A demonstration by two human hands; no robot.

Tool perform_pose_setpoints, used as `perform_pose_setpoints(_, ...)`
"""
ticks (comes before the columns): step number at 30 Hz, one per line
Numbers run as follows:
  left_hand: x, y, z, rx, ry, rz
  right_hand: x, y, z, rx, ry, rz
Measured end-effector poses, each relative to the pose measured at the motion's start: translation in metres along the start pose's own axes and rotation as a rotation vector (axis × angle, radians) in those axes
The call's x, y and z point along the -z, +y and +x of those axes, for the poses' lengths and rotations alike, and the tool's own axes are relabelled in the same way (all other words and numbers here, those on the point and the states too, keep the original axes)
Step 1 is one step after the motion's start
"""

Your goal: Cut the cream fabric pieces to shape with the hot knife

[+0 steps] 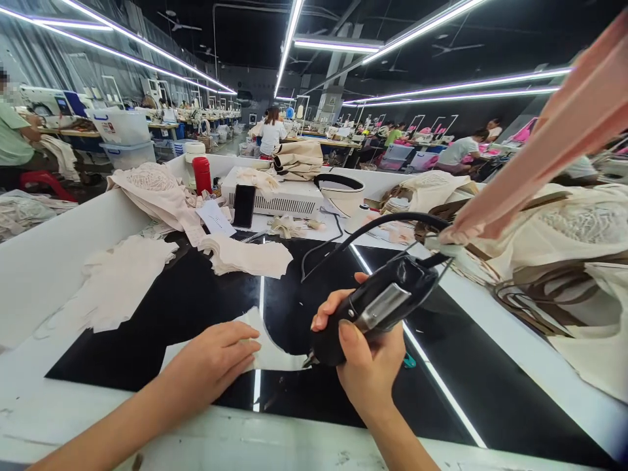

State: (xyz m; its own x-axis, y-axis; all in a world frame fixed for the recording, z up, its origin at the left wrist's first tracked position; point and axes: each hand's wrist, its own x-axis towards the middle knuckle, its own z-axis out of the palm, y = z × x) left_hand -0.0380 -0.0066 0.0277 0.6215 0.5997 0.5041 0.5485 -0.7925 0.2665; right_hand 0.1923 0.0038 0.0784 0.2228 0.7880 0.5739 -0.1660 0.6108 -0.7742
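My right hand (370,366) is wrapped around a black corded hand-held electric tool (377,301) with a metal plate on its side. The tool's small pointed metal tip touches the right end of a white curved fabric piece (275,350). My left hand (216,356) lies over the left part of this piece with its fingers stretched out, pressing it onto the glossy black board (210,307). Part of the fabric is hidden under that hand. A pink cloth strip (530,144) runs from the tool's rear end up to the upper right.
Stacked pale fabric pieces (250,255) and a loose pile (118,281) lie left. Behind stand a vented white box (289,203), a phone (244,206) and a red bottle (201,175). A black cable (358,232) loops behind the tool. Bra pieces (574,229) crowd the right.
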Motion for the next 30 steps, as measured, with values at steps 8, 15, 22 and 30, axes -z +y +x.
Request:
perform_pose_setpoints(8,0.012,0.004,-0.012,0.139,-0.205,0.084,0.003,0.02,0.031,0.033,0.091,-0.059)
perform_pose_setpoints(15,0.019,0.003,0.027,0.156,-0.326,0.165,-0.013,0.021,0.031,-0.032,0.051,-0.047)
perform_pose_setpoints(22,0.005,-0.035,0.08,0.013,-0.516,-0.212,-0.027,0.021,0.027,-0.051,0.029,-0.049)
perform_pose_setpoints(30,0.002,-0.048,0.081,0.03,-0.696,-0.252,-0.033,0.026,0.027,-0.078,0.035,-0.045)
